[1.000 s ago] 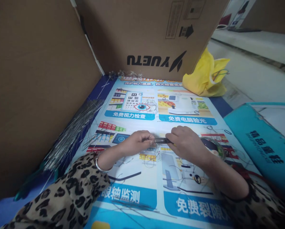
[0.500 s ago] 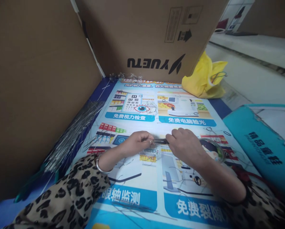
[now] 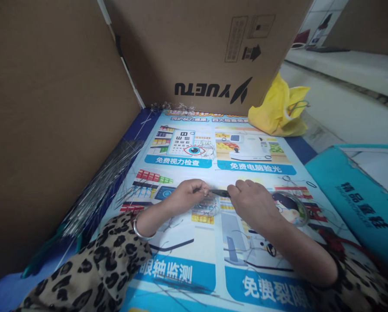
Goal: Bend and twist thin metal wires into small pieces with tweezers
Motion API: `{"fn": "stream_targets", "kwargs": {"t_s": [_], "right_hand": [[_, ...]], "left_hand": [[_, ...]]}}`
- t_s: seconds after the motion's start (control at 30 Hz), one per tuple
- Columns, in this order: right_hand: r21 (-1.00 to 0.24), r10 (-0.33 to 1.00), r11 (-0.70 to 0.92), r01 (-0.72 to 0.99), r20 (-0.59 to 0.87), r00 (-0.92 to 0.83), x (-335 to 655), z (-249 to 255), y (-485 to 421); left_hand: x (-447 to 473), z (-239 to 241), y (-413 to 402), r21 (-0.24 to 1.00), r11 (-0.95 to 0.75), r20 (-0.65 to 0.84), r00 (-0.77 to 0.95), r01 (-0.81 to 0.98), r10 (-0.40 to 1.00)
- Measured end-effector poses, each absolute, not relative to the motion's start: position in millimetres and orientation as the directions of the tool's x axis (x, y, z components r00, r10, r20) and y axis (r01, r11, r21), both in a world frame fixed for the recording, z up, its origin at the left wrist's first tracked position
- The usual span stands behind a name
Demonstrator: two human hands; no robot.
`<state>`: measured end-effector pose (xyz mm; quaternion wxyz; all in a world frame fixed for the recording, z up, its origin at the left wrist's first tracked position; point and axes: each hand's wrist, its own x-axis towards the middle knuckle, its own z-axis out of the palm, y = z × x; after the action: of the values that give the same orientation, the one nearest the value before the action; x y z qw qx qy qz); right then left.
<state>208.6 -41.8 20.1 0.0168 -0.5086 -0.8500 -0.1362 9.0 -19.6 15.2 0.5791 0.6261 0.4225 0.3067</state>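
My right hand (image 3: 253, 203) is closed around a pair of dark pliers (image 3: 220, 193), whose jaws point left. At the tip of those jaws, the fingers of my left hand (image 3: 190, 195) pinch a thin piece of wire (image 3: 207, 190); its exact shape is too small to tell. Just below the pinch, looped fine wire (image 3: 208, 206) shows faintly against the printed sheet. The pliers' handles are hidden inside my right fist.
Long thin wires (image 3: 99, 190) lie in a bundle at the left. Small wire pieces (image 3: 172, 107) sit at the back by a cardboard box (image 3: 213, 39). A yellow bag (image 3: 275, 110) and a teal box (image 3: 353, 199) stand at the right. Loose wires (image 3: 181, 284) are scattered over the printed sheet (image 3: 213, 238).
The whole view has shifted slightly. My hands stay together at the pliers' tip, with the right hand turned a little; both keep their hold.
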Motion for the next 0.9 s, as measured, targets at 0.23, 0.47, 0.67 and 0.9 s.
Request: {"fn": "stream_targets", "kwargs": {"t_s": [0.23, 0.47, 0.67, 0.9], "right_hand": [[-0.085, 0.91, 0.406, 0.91, -0.051, -0.411, 207.9, 22.7, -38.4], [-0.215, 0.9, 0.377, 0.901, -0.145, -0.411, 212.1, 26.3, -36.1], [-0.121, 0.891, 0.445, 0.887, -0.036, -0.452, 212.5, 34.1, -39.9], [0.199, 0.861, 0.449, 0.871, 0.166, -0.481, 209.4, 39.2, -48.1]], "left_hand": [[10.5, 18.5, -20.3, 0.987, 0.128, -0.159, 0.457, 0.1, 0.875], [9.6, 14.1, -19.0, 0.987, 0.086, -0.139, 0.439, 0.139, 0.888], [9.3, 11.8, -20.3, 0.979, 0.0, -0.087, 0.414, 0.205, 0.906], [10.4, 13.8, -22.0, 0.939, -0.156, 0.025, 0.39, 0.307, 0.92]]}}
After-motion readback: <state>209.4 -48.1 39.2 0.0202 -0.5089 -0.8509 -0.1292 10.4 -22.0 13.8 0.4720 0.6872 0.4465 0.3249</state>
